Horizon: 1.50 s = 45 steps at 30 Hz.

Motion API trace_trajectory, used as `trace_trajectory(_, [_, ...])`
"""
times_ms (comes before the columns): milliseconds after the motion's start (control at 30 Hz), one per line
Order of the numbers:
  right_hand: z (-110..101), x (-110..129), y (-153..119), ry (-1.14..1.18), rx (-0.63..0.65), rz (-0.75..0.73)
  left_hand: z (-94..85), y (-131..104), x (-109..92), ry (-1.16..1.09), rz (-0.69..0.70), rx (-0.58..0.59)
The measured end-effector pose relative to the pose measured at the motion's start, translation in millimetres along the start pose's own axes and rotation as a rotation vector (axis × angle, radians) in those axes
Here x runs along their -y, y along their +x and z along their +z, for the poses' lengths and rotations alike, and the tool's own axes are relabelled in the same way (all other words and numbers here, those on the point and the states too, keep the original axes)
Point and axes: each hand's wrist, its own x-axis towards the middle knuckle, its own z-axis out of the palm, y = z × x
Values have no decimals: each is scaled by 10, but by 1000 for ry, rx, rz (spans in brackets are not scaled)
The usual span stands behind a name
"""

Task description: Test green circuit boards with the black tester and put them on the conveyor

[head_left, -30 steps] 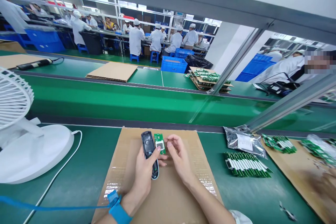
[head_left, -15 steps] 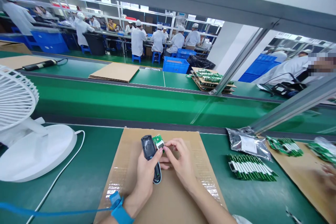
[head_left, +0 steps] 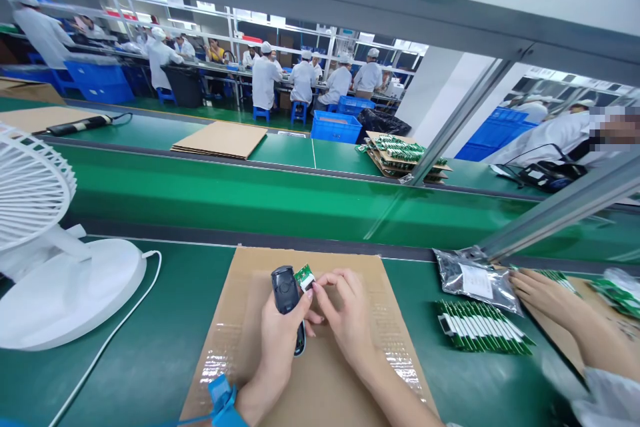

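Observation:
My left hand (head_left: 280, 330) is wrapped round a dark, elongated plastic housing (head_left: 285, 290) that looks like a hollow shell, held tilted above the cardboard sheet (head_left: 330, 387). Beside the housing's upper part is a small green circuit board (head_left: 303, 277) with a white and dark part at its lower edge. The fingertips of my right hand (head_left: 347, 313) pinch that lower edge, close to my left thumb. A blue wrist strap (head_left: 223, 403) is on my left wrist.
A row of green circuit boards (head_left: 485, 327) and a silver bag (head_left: 477, 280) lie to the right. A co-worker's hand (head_left: 545, 297) reaches in beyond them. At left stands a white fan (head_left: 95, 293) with its cable. A metal post (head_left: 460, 123) rises behind.
A co-worker's hand and sleeve have come in from the right, over the boards there. My hands stay nearly in place; the housing and board are turned slightly.

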Motion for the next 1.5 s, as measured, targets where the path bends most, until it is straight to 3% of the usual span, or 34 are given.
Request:
trace_trajectory(233, [-22, -11, 33, 114, 20, 88, 7, -5, -68, -32, -28, -1])
trace_trajectory(733, [-76, 44, 18, 199, 54, 72, 0, -5, -53, -66, -32, -23])
trace_trajectory(1100, [-47, 22, 9, 142, 43, 52, 7, -6, -69, -96, -10, -17])
trace_trajectory(1500, [-26, -29, 5, -49, -26, -75, 0, -26, -31, -36, -14, 5])
